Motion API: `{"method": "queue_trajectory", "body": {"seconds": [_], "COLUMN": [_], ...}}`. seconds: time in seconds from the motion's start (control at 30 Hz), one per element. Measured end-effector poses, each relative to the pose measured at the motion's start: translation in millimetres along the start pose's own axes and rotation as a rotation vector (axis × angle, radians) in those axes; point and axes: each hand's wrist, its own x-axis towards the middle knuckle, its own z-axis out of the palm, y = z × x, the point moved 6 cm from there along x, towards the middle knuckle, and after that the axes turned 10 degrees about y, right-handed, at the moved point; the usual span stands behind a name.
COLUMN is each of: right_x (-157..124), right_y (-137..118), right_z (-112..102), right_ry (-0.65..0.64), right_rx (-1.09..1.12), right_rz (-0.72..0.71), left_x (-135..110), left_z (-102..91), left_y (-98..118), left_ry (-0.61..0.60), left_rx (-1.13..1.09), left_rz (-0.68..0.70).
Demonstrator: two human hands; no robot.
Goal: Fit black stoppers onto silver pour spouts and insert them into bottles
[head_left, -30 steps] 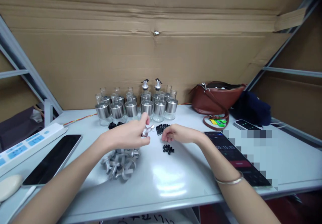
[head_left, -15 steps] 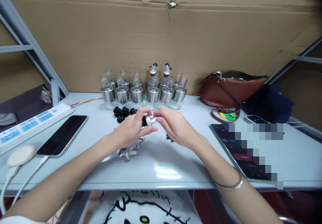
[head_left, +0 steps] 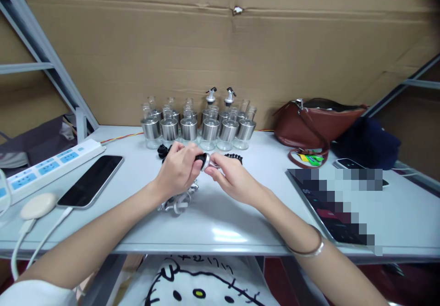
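Note:
Between my hands is a pourer spout (head_left: 206, 161) with a silver head and a black ribbed stopper. My left hand (head_left: 179, 168) grips its black stopper end, fingers curled around it. The thumb and fingers of my right hand (head_left: 237, 177) pinch the silver spout end. Beneath my left wrist lies a pile of silver spout parts (head_left: 177, 203). Black stoppers (head_left: 162, 151) peek out behind my left hand, mostly covered by it. Beyond my right fingers sits a group of small black pieces (head_left: 235, 157).
Glass bottles with steel sleeves (head_left: 210, 129) stand in rows at the back; two carry silver pourers (head_left: 230, 96). Left are a phone (head_left: 90, 182), a round charger (head_left: 39, 206) and a power strip (head_left: 51, 166). Right are a brown bag (head_left: 312, 127) and a tablet (head_left: 319, 205).
My left hand has closed round the stopper, and my right hand has tightened on the spout. The small black pieces now show behind my right hand. The view has shifted slightly.

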Motion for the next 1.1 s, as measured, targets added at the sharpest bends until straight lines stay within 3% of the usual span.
{"method": "queue_trajectory", "body": {"seconds": [0.2, 0.33, 0.5, 0.6, 0.9, 1.0, 1.1], "right_x": [-5.3, 0.5, 5.5, 2.2, -4.7, -1.5, 2.8], "right_y": [-8.7, -13.9, -24.4, -27.9, -19.6, -16.3, -11.7], "right_z": [10.3, 4.1, -6.1, -10.5, -14.1, -14.0, -9.6], "right_ry": [-0.082, 0.047, 0.183, 0.259, 0.226, 0.255, 0.256], "right_rx": [0.147, -0.063, -0.492, -0.63, -0.58, -0.533, -0.46], "right_rz": [0.049, -0.121, -0.509, -0.657, -0.627, -0.579, -0.487], "left_x": [5.2, 13.1, 15.4, 12.5, -4.0, 0.9, 14.6], "left_z": [-2.5, -5.5, -1.2, 3.2, 19.9, 16.3, 5.2], "left_y": [-6.6, -12.9, -22.5, -23.4, -15.0, -20.7, -25.8], "left_ry": [-0.078, -0.104, -0.22, -0.291, -0.513, -0.517, -0.392], "left_rx": [-0.069, -0.09, -0.152, -0.241, -0.698, -0.591, -0.282], "left_rz": [0.015, -0.025, -0.311, -0.447, -0.783, -0.701, -0.352]}}
